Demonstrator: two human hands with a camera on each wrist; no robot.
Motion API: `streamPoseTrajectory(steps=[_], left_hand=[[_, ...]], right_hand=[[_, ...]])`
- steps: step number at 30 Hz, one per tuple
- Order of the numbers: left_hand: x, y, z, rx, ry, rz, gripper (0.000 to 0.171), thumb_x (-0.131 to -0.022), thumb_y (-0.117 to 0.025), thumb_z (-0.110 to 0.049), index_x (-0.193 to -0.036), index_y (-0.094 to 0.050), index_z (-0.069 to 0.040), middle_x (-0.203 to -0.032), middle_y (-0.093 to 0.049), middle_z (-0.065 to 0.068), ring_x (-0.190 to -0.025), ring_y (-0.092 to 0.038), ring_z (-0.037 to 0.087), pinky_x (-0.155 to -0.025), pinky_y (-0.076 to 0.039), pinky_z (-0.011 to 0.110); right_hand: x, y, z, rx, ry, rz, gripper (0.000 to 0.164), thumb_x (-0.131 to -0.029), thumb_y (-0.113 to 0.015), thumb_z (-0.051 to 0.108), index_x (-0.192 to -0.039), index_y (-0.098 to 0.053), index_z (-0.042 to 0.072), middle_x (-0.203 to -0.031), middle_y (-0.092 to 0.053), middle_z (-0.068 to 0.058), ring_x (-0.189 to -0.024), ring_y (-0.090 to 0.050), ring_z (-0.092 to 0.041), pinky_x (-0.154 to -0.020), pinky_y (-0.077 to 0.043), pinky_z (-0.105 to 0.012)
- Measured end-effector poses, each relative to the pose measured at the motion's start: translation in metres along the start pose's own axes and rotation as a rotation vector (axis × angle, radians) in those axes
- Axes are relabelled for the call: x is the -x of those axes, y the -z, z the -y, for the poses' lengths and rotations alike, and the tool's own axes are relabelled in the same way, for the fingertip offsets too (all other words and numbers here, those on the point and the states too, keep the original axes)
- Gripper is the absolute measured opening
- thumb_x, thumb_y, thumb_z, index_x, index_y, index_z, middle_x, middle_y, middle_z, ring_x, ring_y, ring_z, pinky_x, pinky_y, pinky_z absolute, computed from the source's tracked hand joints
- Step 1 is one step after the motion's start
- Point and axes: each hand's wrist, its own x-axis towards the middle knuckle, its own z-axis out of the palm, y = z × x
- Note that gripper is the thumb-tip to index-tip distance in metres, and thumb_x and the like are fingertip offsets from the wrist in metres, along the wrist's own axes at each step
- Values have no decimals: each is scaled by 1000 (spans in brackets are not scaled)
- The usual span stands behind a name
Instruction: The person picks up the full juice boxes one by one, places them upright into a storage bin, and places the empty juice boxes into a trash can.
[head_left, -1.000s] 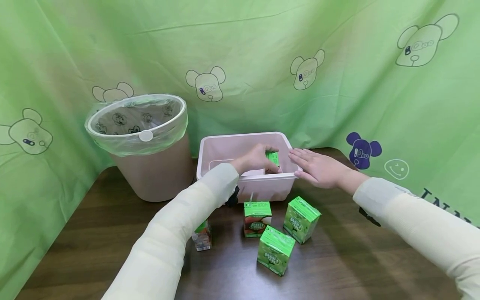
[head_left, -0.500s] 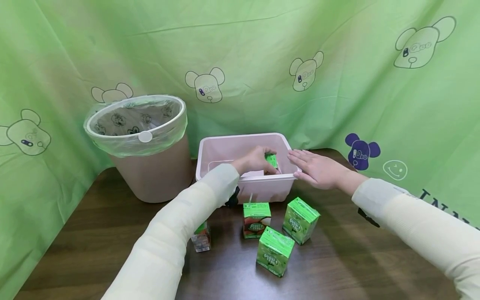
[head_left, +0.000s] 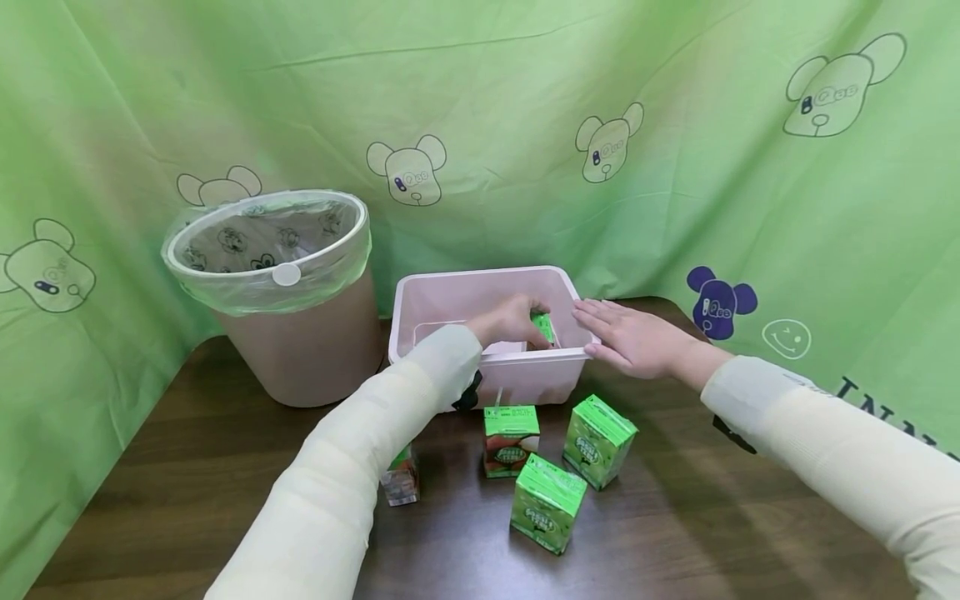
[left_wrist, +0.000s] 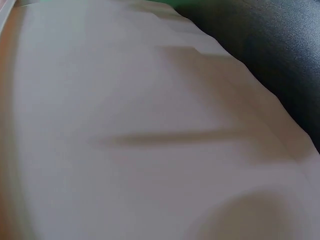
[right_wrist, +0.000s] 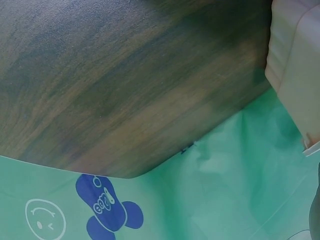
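Note:
My left hand (head_left: 513, 321) reaches over the front rim of a pale pink plastic bin (head_left: 536, 383) in the head view. Thumb and fingers grip a small green-topped drink carton (head_left: 543, 323) inside, near the bin's right end; the hand covers part of it. My right hand (head_left: 633, 337) lies with straight fingers against the bin's right rim, holding nothing. In front of the bin stand a red-fronted carton (head_left: 511, 443) and two green cartons, one at the right (head_left: 599, 442) and one nearer (head_left: 548, 504). The left wrist view shows mostly a blurred pale surface (left_wrist: 125, 100).
A tall waste bin (head_left: 315, 350) with a clear liner stands at the left. Beside my left sleeve (head_left: 337, 475) is another carton (head_left: 401, 479), partly hidden. A printed green curtain (head_left: 510, 167) hangs behind the dark wooden table (head_left: 675, 500).
The carton in my left hand has sunk slightly lower inside the pink bin. My right hand keeps its place at the rim. The whole head view has shifted a little.

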Motion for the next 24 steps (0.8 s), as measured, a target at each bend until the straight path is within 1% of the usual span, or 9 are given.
streamPoseTrajectory(steps=[2,5,11,15,20,24], left_hand=[[1,0,0,-8,-5,6,67,-78,-82,-11,-136,-52,3,-137,-55,14,-125,-50,21,-100,-38,19],[1,0,0,-18,-8,11,66,-78,-81,-12,-136,-52,3,-137,-54,14,-128,-48,22,-102,-37,20],[1,0,1,-16,-4,28,64,-79,-80,-11,-135,-53,2,-137,-55,14,-128,-48,22,-103,-36,19],[1,2,1,-3,-8,23,65,-78,-81,-8,-135,-52,4,-134,-57,15,-126,-50,22,-102,-37,19],[1,6,3,70,19,14,67,-77,-81,-6,-136,-52,4,-133,-58,14,-121,-53,21,-98,-41,20],[3,10,4,129,15,12,68,-78,-80,-7,-138,-49,4,-136,-55,16,-121,-53,23,-99,-42,23]], right_hand=[[0,0,0,1,2,2,58,-102,-46,30,-143,-38,-10,-150,-34,-25,-139,-29,-40,-113,-25,-50],[-1,0,0,2,-1,6,58,-102,-46,30,-143,-38,-10,-150,-34,-25,-139,-29,-40,-113,-25,-50],[0,0,0,8,-6,9,58,-102,-46,31,-143,-38,-9,-150,-34,-25,-139,-29,-40,-113,-25,-50],[0,1,1,7,-3,1,58,-102,-47,30,-143,-39,-10,-150,-35,-25,-138,-31,-40,-113,-26,-50],[-1,1,2,1,2,1,57,-102,-47,30,-142,-39,-10,-149,-35,-26,-138,-31,-41,-112,-26,-51],[-1,1,1,9,0,-2,58,-102,-47,30,-143,-39,-10,-149,-35,-26,-138,-31,-41,-113,-26,-51]])
